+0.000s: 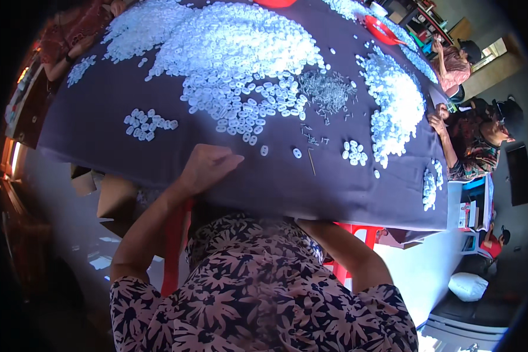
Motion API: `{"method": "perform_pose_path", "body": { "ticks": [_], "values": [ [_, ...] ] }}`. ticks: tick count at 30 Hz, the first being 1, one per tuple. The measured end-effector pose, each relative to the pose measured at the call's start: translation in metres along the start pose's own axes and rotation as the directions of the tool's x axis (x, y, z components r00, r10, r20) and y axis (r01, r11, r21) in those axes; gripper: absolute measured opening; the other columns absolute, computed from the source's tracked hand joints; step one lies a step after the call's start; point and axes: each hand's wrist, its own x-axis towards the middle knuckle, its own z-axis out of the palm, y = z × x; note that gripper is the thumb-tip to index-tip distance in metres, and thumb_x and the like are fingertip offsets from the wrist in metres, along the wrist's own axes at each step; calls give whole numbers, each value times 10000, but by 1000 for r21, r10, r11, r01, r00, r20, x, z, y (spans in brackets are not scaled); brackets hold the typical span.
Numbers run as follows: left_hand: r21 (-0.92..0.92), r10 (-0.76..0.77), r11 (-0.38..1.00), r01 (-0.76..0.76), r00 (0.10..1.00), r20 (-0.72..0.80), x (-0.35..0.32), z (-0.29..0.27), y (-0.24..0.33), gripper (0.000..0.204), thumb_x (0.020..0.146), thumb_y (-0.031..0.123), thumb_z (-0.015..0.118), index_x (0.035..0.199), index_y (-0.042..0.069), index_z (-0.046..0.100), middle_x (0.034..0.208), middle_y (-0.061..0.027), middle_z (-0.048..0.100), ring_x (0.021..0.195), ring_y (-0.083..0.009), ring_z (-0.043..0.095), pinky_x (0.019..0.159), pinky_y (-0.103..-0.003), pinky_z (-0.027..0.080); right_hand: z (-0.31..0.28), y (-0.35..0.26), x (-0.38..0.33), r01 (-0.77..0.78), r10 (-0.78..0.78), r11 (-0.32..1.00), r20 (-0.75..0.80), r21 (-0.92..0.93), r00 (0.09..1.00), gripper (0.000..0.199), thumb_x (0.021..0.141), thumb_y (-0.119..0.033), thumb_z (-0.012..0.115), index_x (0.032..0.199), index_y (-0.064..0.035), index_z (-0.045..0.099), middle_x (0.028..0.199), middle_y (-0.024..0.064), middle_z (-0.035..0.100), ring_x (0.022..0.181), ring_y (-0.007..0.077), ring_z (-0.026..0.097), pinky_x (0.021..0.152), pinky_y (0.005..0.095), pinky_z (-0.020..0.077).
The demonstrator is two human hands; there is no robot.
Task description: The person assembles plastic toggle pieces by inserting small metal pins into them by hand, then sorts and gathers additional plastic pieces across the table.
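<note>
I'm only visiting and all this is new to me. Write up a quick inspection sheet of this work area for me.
Surface: dark tablecloth, slightly creased.
Job's things: large heap of white two-holed pieces; loose white piece near the left hand; pile of slender grey pieces.
Clutter: red dish among white pieces; thin rod.
Grip: left hand curled, contents unclear; right hand out of view.
Cables: nothing seen.
Surroundings: person at the table's right; white sack on the floor.

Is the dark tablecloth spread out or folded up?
Spread out: the dark tablecloth lies broad and mostly flat, with heaps of small white pieces across it.
</note>
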Motion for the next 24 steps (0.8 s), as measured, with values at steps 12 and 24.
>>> {"method": "perform_pose_path", "body": {
  "ticks": [12, 24],
  "values": [
    [-189, -38, 978, 92, 963, 268, 18, 8, 41, 304, 862, 109, 668, 635, -15, 509, 544, -15, 439, 500, -81, 400, 466, -266, 326, -29, -24, -93, 147, -9, 881, 294, -450, 956, 333, 956, -138, 469, 1271, -31, 484, 1215, 185, 564, 1090, 257, 575, 953, 356, 442],
    [-231, -21, 970, 75, 974, 227, 18, 28, 46, 214, 897, 170, 629, 785, -13, 632, 606, -73, 548, 522, -176, 541, 488, -294, 422, -169, -26, 28, 19, 20, 995, -399, 95, 917, 53, 831, -18, 662, 877, -22, 635, 784, -23, 583, 678, 33, 495, 590, 192, 399]
  ]
}}
